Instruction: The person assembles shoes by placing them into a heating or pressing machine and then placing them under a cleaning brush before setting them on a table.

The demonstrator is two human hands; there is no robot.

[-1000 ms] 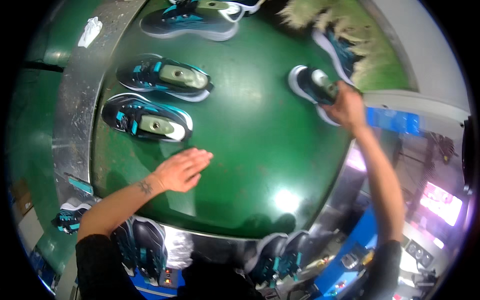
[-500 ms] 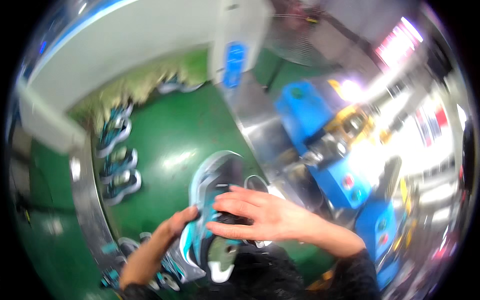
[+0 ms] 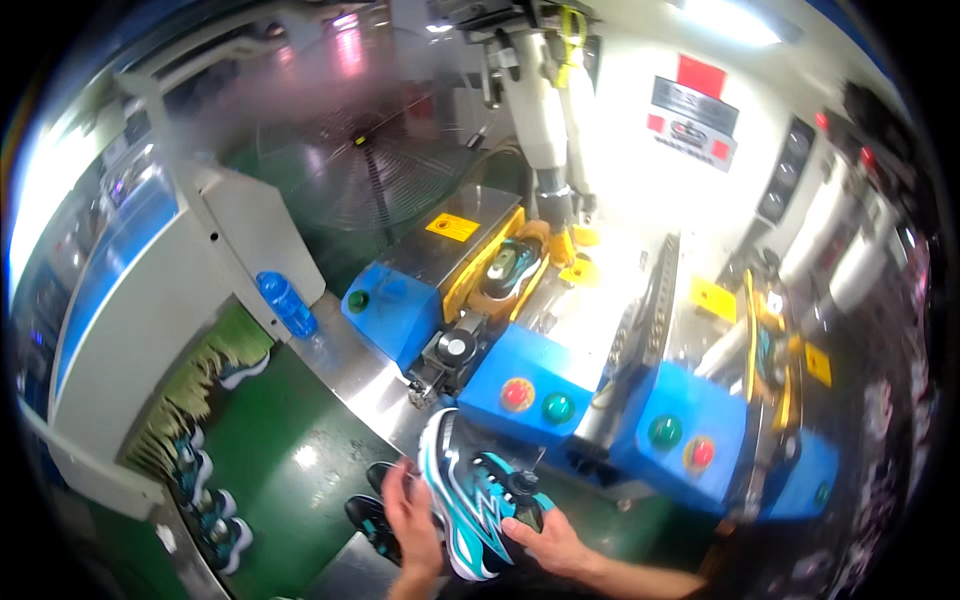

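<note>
A turquoise, black and white sports shoe (image 3: 465, 505) is in front of me, toe pointing up and away. My right hand (image 3: 555, 545) grips it at the tongue and collar, thumb laid over the upper. My left hand (image 3: 412, 520) is beside the white sole edge with its fingers stretched upward; contact with the shoe is hard to make out. A black piece (image 3: 522, 485) shows at the tongue, its kind unclear. Ahead, a similar shoe (image 3: 512, 265) sits between yellow plates in the machine (image 3: 470, 360).
Blue control boxes (image 3: 520, 385) with red and green buttons lie just ahead; a second station (image 3: 765, 350) is at right. A blue bottle (image 3: 287, 303) stands on the metal ledge. Several shoes (image 3: 225, 540) line the green conveyor's left side. Dark footwear (image 3: 370, 520) is below. A large fan (image 3: 370, 140) stands behind.
The view has swung right toward the machine. My right hand has gone from lying across the shoe's top to gripping it near the collar. My left hand's fingers now point upward.
</note>
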